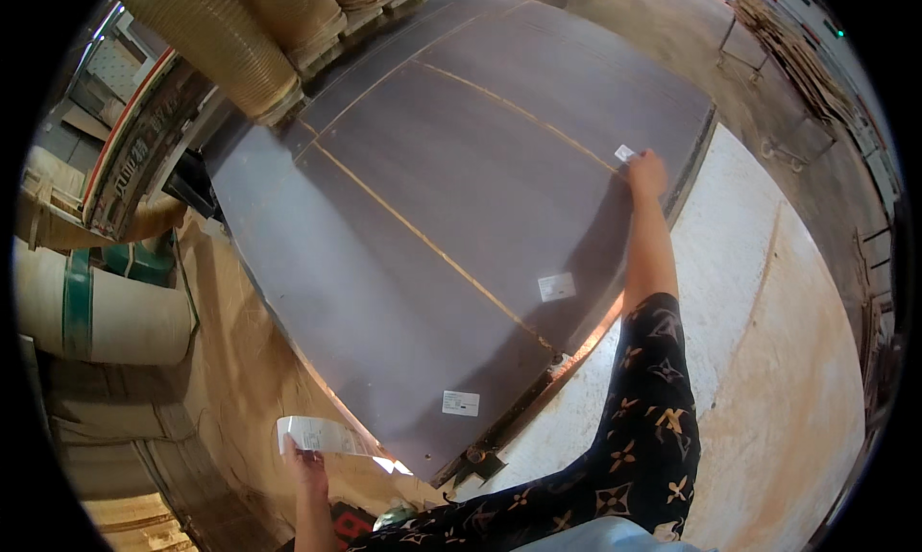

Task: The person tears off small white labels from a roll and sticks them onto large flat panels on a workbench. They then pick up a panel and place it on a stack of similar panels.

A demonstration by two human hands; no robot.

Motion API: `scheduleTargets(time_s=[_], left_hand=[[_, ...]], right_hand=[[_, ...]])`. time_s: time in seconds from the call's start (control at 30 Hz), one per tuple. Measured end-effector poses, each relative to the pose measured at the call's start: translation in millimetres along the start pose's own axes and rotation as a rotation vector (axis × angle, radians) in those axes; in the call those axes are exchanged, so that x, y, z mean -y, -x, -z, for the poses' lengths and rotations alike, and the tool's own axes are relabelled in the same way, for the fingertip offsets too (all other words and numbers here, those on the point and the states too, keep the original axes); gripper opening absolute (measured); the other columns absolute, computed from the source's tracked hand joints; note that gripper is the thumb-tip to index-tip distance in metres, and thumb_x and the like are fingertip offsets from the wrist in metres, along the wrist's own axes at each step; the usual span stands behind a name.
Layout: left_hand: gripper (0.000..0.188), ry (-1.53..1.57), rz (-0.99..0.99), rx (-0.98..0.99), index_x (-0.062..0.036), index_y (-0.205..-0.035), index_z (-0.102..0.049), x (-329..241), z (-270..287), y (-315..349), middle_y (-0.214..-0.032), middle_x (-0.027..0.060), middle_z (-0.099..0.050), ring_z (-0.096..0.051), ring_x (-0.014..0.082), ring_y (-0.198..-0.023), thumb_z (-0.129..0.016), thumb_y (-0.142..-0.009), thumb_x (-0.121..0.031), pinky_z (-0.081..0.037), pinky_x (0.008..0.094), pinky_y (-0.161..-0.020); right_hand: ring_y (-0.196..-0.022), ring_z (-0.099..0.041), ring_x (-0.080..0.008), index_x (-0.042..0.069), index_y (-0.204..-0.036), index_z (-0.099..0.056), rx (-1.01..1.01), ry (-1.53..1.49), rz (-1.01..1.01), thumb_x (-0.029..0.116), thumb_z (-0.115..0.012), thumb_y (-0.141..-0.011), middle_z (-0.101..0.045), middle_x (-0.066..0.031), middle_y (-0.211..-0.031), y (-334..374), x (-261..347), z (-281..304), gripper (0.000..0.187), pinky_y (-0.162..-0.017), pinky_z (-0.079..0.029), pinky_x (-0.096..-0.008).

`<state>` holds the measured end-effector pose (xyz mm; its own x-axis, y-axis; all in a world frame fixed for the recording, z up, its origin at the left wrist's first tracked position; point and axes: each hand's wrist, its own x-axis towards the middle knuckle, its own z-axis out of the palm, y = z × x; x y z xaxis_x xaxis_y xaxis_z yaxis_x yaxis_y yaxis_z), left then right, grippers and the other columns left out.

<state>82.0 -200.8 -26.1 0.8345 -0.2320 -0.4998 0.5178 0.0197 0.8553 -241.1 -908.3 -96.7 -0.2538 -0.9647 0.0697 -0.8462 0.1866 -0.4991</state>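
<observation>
A large dark grey board point(413, 206) lies before me, split into panels by narrow pale lines that look like dusty saw cuts. My right hand point(646, 175) reaches out to its far right part. Its fingers are pinched at the edge of a small white label point(624, 154), which is at the board's surface beside one of the lines. At the lower left, my left hand point(305, 467) grips a curling strip of printed white labels point(325, 435), off the board's edge. One white label point(556, 287) lies on the middle panel, another point(461, 403) on the nearest panel.
Thick ribbed tan hoses point(216, 43) stand over the board's far left. A white surface point(768, 293) borders the right side. Pale cylinders with a green band point(79, 307) are at left, above a dusty brown floor point(230, 360). A wheeled rack of boards point(792, 57) stands far right.
</observation>
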Motion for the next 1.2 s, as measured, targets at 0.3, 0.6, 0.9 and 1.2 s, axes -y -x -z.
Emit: scheduleTargets(time_s=[0.3,0.6,0.9,1.2], left_hand=[[0.032,0.100,-0.111,0.059,-0.0085,-0.108,-0.048,-1.6,-4.9,16.8,-0.106,0.0045,-0.055,-0.053,0.0190,-0.099,-0.048,-0.088,-0.032,-0.041,0.0367,-0.087],[0.020,0.150,-0.157,0.017,-0.0178,-0.102,-0.049,-23.3,-0.8,29.8,-0.091,-0.0061,-0.057,-0.054,0.0060,-0.080,-0.049,-0.087,-0.031,-0.038,0.0219,-0.058],[0.031,0.463,-0.166,0.296,-0.0082,-0.115,-0.044,-56.5,25.2,68.3,-0.107,0.0036,-0.057,-0.056,0.0160,-0.097,-0.042,-0.092,-0.028,-0.047,0.0309,-0.083],[0.033,0.704,-0.208,0.201,-0.0058,-0.111,-0.051,-92.3,204.1,31.4,-0.106,0.0060,-0.059,-0.056,0.0199,-0.099,-0.039,-0.092,-0.030,-0.045,0.0354,-0.087]], right_hand=[[-0.127,-0.026,-0.0290,0.012,-0.133,-0.032,0.049,0.301,0.639,0.059,-0.042,-0.080,-0.032,-0.0127,-0.137,27.3,14.0,-4.1,0.071,-0.100,-0.025,-0.0481],[-0.108,-0.051,-0.0240,0.003,-0.117,-0.052,0.637,-0.348,0.672,0.040,-0.044,-0.088,-0.052,-0.0126,-0.119,178.1,51.9,44.7,0.047,-0.094,-0.036,-0.0375],[-0.108,-0.049,-0.0183,0.005,-0.116,-0.053,1.426,-0.890,1.196,0.025,-0.060,-0.076,-0.057,-0.0082,-0.112,566.9,157.5,85.1,0.046,-0.093,-0.035,-0.0324],[-0.080,-0.054,-0.0089,0.002,-0.097,-0.058,2.229,-0.411,0.977,0.010,-0.063,-0.076,-0.061,-0.0020,-0.088,718.6,173.5,58.0,0.024,-0.074,-0.044,-0.0253]])
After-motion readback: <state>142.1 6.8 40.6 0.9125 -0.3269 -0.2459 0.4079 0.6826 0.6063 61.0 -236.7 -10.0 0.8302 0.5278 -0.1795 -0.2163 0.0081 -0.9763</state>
